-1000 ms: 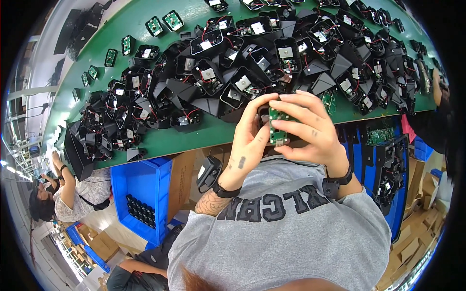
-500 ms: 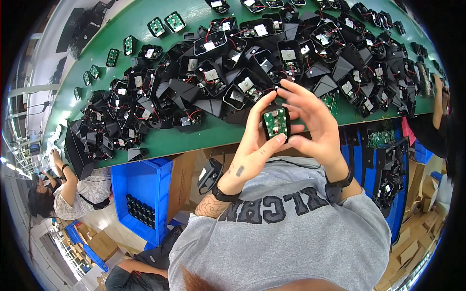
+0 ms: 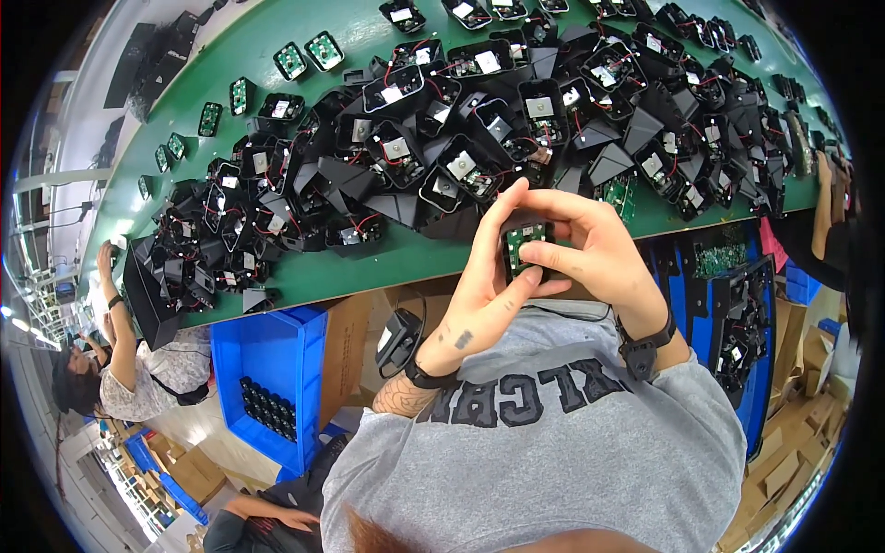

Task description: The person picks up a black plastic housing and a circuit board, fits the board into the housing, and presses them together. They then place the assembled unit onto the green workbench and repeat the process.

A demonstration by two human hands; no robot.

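Between my hands, above the table's near edge, is a small black plastic housing with a green circuit board [image 3: 526, 234] in its open face. My left hand [image 3: 487, 276] is closed around the housing's left side, its thumb at the board's lower end. My right hand [image 3: 595, 247] curls around the right side. Its thumb presses on the middle of the board, and both thumbs cover part of it. Just beyond my fingers lies a heap of black housings [image 3: 395, 147] with red wires and silvery square parts inside. A loose green circuit board [image 3: 619, 195] lies beyond my right hand.
On the green table [image 3: 369, 269], several board-fitted housings [image 3: 324, 51] stand at the far left. A blue bin [image 3: 263, 355] with black parts sits below the table at left; blue trays [image 3: 687, 304] hold parts at right. Other people [image 3: 152, 364] are at both sides.
My right thumb has moved onto the middle of the board, and my right fingers have curled in around the housing. The housing has shifted slightly left and is more covered.
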